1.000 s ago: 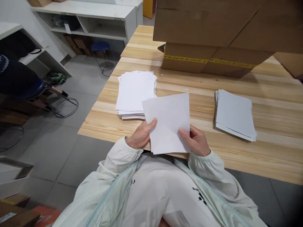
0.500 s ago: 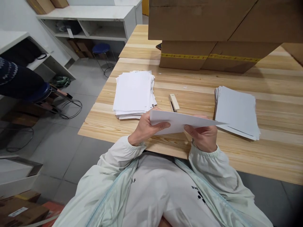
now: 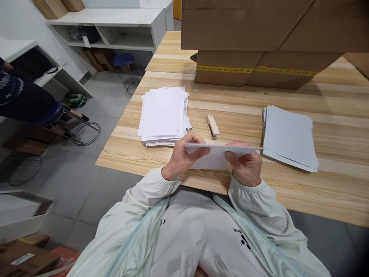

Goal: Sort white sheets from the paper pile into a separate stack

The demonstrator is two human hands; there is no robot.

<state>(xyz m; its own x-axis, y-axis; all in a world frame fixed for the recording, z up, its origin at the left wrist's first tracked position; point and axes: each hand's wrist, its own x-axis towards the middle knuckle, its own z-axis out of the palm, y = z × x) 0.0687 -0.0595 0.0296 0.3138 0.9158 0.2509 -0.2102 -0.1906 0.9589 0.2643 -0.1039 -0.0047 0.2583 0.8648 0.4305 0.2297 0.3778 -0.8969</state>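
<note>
White paper (image 3: 211, 158) is held between both hands, tipped up on edge above the table's near side; whether it is one sheet or several I cannot tell. My left hand (image 3: 186, 156) grips its left end, thumb on the near face and fingers behind. At the other end my right hand (image 3: 245, 163) pinches it the same way. Beyond the hands lies a cream stapler (image 3: 212, 127). Left of it sits a thick, uneven paper stack (image 3: 163, 111). A second paper stack (image 3: 290, 136), greyer in the light, rests to the right of my right hand.
Large cardboard boxes (image 3: 227, 67) with yellow tape are piled at the back of the wooden table (image 3: 236, 96). A dark flat object (image 3: 193, 57) shows beside them. On the left, a person (image 3: 24, 92) sits on a stool; another blue stool (image 3: 123, 59) stands near white shelves.
The held paper has tilted further onto its edge and dropped slightly toward me, its right end coming lower and leftward. Both hands keep their grip. The seated person's hand has come into view.
</note>
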